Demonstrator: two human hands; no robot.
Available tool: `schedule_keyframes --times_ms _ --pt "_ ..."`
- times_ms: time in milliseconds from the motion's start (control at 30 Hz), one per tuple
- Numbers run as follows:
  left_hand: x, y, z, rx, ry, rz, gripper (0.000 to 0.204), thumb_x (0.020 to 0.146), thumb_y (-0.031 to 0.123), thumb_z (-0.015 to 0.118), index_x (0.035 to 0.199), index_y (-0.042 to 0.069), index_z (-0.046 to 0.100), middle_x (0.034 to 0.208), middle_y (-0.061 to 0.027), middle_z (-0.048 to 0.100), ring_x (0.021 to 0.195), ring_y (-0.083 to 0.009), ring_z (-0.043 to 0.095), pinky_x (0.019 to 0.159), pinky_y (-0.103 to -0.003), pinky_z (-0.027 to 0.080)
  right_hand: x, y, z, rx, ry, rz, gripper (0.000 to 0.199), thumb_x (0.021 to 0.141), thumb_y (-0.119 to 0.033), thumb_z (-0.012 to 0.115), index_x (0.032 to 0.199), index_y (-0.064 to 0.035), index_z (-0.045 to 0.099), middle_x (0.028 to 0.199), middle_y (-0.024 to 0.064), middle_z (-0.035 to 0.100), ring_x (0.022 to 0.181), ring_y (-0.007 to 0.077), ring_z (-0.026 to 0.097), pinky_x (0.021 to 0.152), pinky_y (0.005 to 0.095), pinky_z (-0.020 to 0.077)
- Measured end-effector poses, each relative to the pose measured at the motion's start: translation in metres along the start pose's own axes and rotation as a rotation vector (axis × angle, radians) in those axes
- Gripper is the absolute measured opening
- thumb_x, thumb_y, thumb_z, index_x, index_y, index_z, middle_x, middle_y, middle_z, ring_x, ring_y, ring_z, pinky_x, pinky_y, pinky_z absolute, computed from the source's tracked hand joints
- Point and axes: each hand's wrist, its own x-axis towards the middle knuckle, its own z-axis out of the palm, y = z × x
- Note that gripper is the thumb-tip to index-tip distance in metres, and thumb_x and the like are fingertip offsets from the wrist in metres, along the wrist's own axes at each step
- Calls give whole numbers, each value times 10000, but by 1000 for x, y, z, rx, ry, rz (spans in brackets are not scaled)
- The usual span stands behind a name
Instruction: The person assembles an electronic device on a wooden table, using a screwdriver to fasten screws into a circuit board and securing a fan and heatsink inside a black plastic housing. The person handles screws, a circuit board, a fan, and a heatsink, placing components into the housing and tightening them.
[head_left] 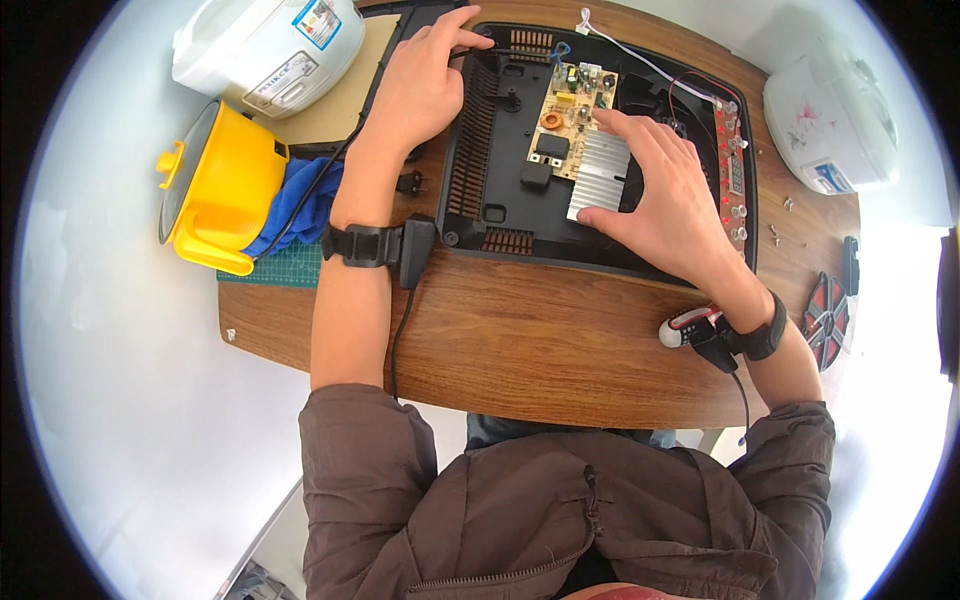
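My right hand (665,190) spans the silver finned heat sink (602,168) on a tan circuit board (566,108), thumb at its near end and fingers at its far edge. The board carries a copper coil and black components, and sits within a black plastic housing (500,190) with vent slots. At the housing's far left corner is my left hand (425,80), its fingers stretched out and apart beside a dark cord. What lies under that palm is hidden. Along the housing's right side runs a red-lit-looking control board (733,170) with wires attached.
On the left stand a yellow pot (225,185), a blue cloth (300,200), a green cutting mat (275,268) and a white appliance (270,50). Another white appliance (830,130) is at the right. Small screws (775,235) and a red-black round reel (828,318) lie on the wooden table (520,340).
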Motion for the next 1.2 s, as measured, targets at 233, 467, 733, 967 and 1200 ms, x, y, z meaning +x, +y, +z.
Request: schedule_keyframes --times_ms 233,467,733,967,1200 --pt "1 -14 9 98 39 90 599 859 -84 509 1438 65 550 1252 -88 743 1171 -341 635 1046 -451 497 -1 2 1 39 10 27 850 714 -231 917 1452 -53 534 1325 139 646 1285 343 576 1100 458 407" --pt "1 -20 15 134 22 88 642 834 -90 486 1427 134 588 1232 -53 754 1145 -305 652 1024 -410 514 -3 6 2 69 13 29 819 718 -246 919 1427 -58 555 1327 131 650 1298 342 578 1150 468 376" --pt "0 -24 14 173 36 150 522 874 -64 523 1340 120 668 1221 -48 751 1135 -285 658 1000 -399 527 -5 10 6 65 -2 3 732 733 -245 913 1369 -70 596 1315 121 655 1296 341 585 1179 481 356" --pt "0 -20 12 201 20 133 465 893 -55 536 1292 119 698 1207 -65 738 1133 -290 657 999 -394 527 -4 11 1 147 -27 42 712 708 -183 919 1343 -76 615 1382 89 640 1357 311 559 1175 436 397" --pt "0 -25 14 213 24 171 451 893 -51 549 1275 124 714 1201 -67 736 1107 -302 654 978 -396 529 -3 12 5 292 -58 56 622 717 -161 909 1261 -62 623 1331 116 652 1284 361 583 1125 443 457"
